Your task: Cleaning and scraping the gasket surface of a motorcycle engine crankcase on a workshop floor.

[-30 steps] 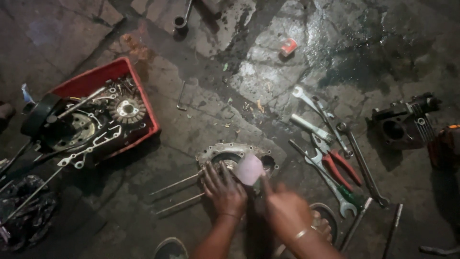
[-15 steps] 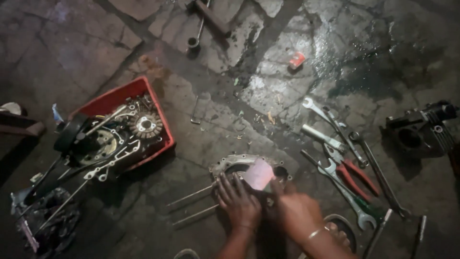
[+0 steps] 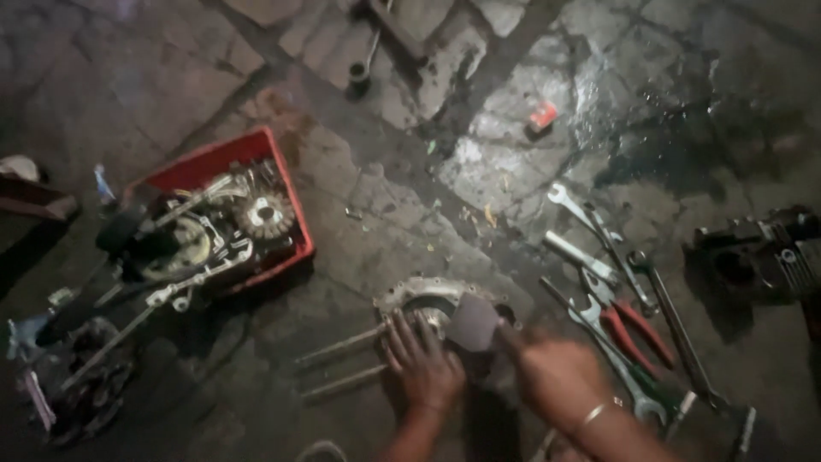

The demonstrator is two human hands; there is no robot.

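A round metal engine casing (image 3: 409, 295) lies on the stone floor in front of me, with two long studs (image 3: 342, 346) sticking out to its left. My left hand (image 3: 421, 364) rests flat on the casing, fingers spread. My right hand (image 3: 552, 375), with a bangle at the wrist, grips the handle of a hammer whose pale head (image 3: 473, 322) sits over the casing's right side. The hammer and right hand are blurred.
A red tray (image 3: 289, 192) of engine parts and a gear sits at left, with more parts beside it. Spanners and red-handled pliers (image 3: 633, 329) lie at right, next to a dark engine block (image 3: 761, 257). A small red object (image 3: 542, 115) lies further off.
The view has shifted, so everything sits lower and further right in frame. My right hand and the hammer head have moved slightly over the casing. My left hand stays on the casing.
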